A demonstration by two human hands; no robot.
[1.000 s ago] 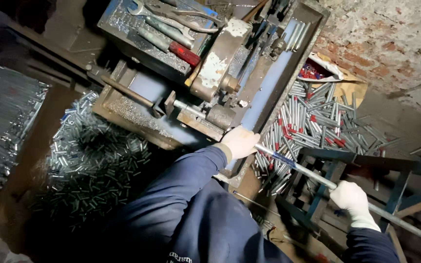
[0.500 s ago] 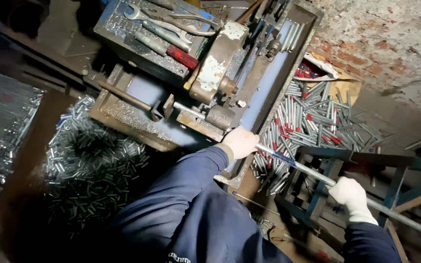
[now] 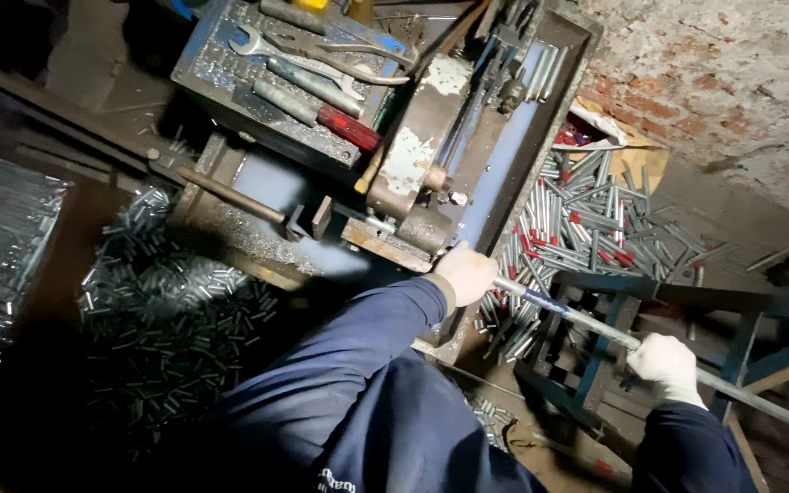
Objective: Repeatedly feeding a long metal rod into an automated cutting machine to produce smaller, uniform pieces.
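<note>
A long thin metal rod [image 3: 577, 319] runs from a worn metal machine [image 3: 422, 173] down to the lower right. My left hand [image 3: 464, 274], in a white glove, grips the rod right where it enters the machine. Further down the same rod my right hand [image 3: 667, 365], also gloved in white, is closed around it. Both arms are in dark blue sleeves. The rod lies over a blue metal frame [image 3: 641, 301].
A heap of short cut metal tubes [image 3: 166, 310] lies left of the machine. Longer tubes, some with red ends [image 3: 595, 228], are piled to the right below a brick wall [image 3: 714, 82]. A tool tray with wrenches [image 3: 294, 64] sits above. A bundle of rods [image 3: 2, 246] is at far left.
Both hands keep their grip on the rod at nearly the same places. The view has shifted slightly; nothing else has visibly moved.
</note>
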